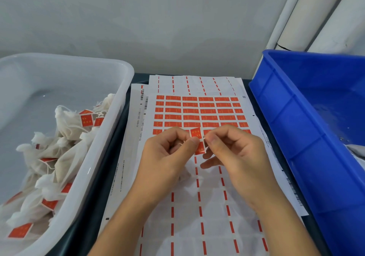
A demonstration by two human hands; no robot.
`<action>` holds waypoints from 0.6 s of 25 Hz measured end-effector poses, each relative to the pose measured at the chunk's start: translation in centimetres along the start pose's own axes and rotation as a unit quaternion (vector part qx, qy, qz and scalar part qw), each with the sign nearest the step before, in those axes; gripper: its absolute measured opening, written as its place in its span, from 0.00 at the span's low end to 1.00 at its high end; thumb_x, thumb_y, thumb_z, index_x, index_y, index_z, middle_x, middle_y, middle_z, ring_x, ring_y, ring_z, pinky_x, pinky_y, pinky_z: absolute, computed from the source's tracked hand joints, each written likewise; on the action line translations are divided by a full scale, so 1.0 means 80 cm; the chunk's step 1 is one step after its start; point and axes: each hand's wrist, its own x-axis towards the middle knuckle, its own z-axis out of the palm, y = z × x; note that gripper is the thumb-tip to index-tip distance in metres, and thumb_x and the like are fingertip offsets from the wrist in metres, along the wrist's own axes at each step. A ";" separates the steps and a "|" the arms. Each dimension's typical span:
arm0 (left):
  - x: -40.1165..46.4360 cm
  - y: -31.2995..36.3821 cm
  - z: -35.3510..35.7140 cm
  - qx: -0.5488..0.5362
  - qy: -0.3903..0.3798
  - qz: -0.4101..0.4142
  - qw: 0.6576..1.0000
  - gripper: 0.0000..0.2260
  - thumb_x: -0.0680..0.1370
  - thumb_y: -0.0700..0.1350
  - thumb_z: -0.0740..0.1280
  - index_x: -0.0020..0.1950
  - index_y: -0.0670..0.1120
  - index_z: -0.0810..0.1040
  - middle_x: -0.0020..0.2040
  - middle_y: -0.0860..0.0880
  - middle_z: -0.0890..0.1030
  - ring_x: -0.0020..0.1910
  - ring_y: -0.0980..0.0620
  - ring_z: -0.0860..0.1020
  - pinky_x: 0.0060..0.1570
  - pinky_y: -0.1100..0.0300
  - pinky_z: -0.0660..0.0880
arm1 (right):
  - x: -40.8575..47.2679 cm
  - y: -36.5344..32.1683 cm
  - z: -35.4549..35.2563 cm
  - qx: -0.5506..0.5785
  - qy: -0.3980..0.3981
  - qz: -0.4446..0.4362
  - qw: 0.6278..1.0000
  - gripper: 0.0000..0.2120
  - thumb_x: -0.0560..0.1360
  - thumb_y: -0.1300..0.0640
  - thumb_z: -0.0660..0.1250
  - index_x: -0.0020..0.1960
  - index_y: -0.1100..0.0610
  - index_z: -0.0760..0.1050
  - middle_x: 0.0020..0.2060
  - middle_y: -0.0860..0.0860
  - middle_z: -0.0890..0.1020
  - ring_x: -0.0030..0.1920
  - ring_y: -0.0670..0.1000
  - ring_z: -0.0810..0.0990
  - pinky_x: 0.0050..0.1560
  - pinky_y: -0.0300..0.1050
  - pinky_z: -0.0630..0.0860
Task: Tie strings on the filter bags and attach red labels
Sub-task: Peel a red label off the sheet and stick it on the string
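Note:
Above the label sheet (197,111), my left hand (167,155) and my right hand (233,153) meet fingertip to fingertip. Together they pinch a red label (196,133) that is folded around a thin white string (203,137). The label's lower half shows below my left thumb. A white filter bag (186,174) lies under my hands on the sheet, mostly hidden by my left palm. Rows of unpeeled red labels fill the upper half of the sheet; the lower half shows only red dashes where labels were peeled.
A clear plastic tub (122,89) on the left holds several tied filter bags with red labels (59,141). A blue crate (292,121) stands on the right, with white material in its lower corner. White rolls lean against the wall behind it.

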 end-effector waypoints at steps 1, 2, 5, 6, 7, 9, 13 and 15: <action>0.000 0.000 0.000 0.001 0.000 0.000 1.000 0.08 0.81 0.45 0.71 0.43 0.51 0.85 0.41 0.38 0.82 0.41 0.40 0.79 0.39 0.66 0.80 | 0.000 0.000 0.000 -0.002 0.002 -0.001 1.000 0.06 0.80 0.53 0.69 0.48 0.44 0.83 0.42 0.46 0.86 0.44 0.50 0.87 0.39 0.40 0.84; 0.000 0.000 0.001 0.003 0.001 0.000 1.000 0.07 0.81 0.46 0.71 0.43 0.51 0.85 0.42 0.38 0.82 0.41 0.39 0.79 0.39 0.65 0.79 | -0.001 -0.001 0.000 0.000 0.003 -0.001 1.000 0.06 0.80 0.53 0.69 0.48 0.45 0.83 0.42 0.46 0.86 0.44 0.51 0.87 0.39 0.41 0.84; 0.001 -0.001 0.002 0.005 0.008 0.002 1.000 0.06 0.80 0.48 0.71 0.43 0.52 0.85 0.42 0.37 0.82 0.41 0.37 0.78 0.39 0.62 0.80 | 0.000 -0.001 -0.001 0.008 0.005 0.006 1.000 0.04 0.79 0.52 0.69 0.48 0.45 0.83 0.43 0.46 0.87 0.45 0.51 0.87 0.39 0.41 0.84; 0.000 -0.001 0.001 0.005 0.008 0.006 1.000 0.06 0.80 0.48 0.71 0.43 0.52 0.85 0.42 0.37 0.82 0.42 0.36 0.78 0.39 0.60 0.80 | 0.000 -0.001 0.000 0.009 0.006 0.008 1.000 0.04 0.79 0.51 0.69 0.48 0.44 0.83 0.43 0.46 0.87 0.45 0.51 0.87 0.39 0.41 0.84; 0.000 -0.001 0.001 0.006 0.007 0.011 1.000 0.07 0.80 0.48 0.72 0.43 0.52 0.85 0.42 0.36 0.81 0.42 0.35 0.78 0.39 0.58 0.80 | 0.000 0.000 0.000 0.008 0.005 0.008 1.000 0.04 0.79 0.51 0.69 0.49 0.44 0.83 0.43 0.46 0.87 0.46 0.51 0.87 0.39 0.42 0.84; 0.000 0.000 0.002 0.007 0.005 0.016 1.000 0.06 0.79 0.49 0.71 0.43 0.52 0.85 0.41 0.35 0.81 0.42 0.33 0.77 0.39 0.52 0.80 | 0.000 0.000 0.002 0.003 0.001 0.007 1.000 0.03 0.78 0.50 0.70 0.49 0.45 0.83 0.44 0.46 0.87 0.47 0.51 0.86 0.39 0.43 0.85; -0.001 0.000 0.002 0.020 0.005 0.013 1.000 0.06 0.79 0.51 0.71 0.43 0.52 0.85 0.41 0.37 0.82 0.43 0.34 0.80 0.44 0.45 0.81 | 0.000 0.002 0.003 -0.020 0.000 -0.004 1.000 0.04 0.79 0.54 0.72 0.49 0.45 0.83 0.44 0.44 0.87 0.48 0.50 0.86 0.38 0.41 0.84; -0.002 0.000 0.004 0.049 0.014 0.012 0.999 0.06 0.80 0.51 0.72 0.43 0.54 0.85 0.39 0.40 0.83 0.40 0.36 0.80 0.41 0.40 0.81 | -0.001 0.004 0.003 -0.034 0.008 -0.008 0.999 0.05 0.80 0.54 0.71 0.48 0.45 0.83 0.44 0.43 0.87 0.48 0.49 0.86 0.38 0.40 0.84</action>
